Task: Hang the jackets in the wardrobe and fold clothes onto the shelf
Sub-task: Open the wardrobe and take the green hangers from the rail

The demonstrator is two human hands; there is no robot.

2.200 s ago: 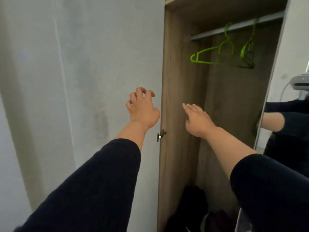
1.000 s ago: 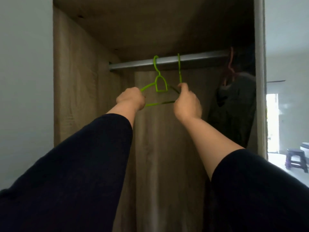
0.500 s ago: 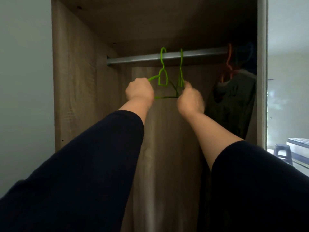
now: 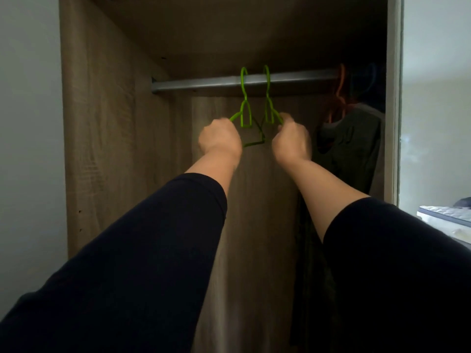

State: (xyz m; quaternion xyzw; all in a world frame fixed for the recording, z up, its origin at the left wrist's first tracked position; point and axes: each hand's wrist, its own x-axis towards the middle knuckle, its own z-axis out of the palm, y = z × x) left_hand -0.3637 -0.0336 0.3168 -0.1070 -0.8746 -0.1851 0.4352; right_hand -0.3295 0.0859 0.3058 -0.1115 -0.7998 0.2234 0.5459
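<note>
Hangers point(image 4: 246, 108) on the rail point(image 4: 216, 84) — fingers point(image 4: 281, 127) of both hands curled round them.

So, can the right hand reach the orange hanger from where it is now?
Probably yes: the right hand grips a green hanger, and the orange hanger hangs further right on the same rail, with nothing between.

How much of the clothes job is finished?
Done: one dark garment already hangs on an orange hanger. In hand: the left hand and right hand each grip a bare green hanger on the rail. Left: hanging jackets, folding clothes.
</note>
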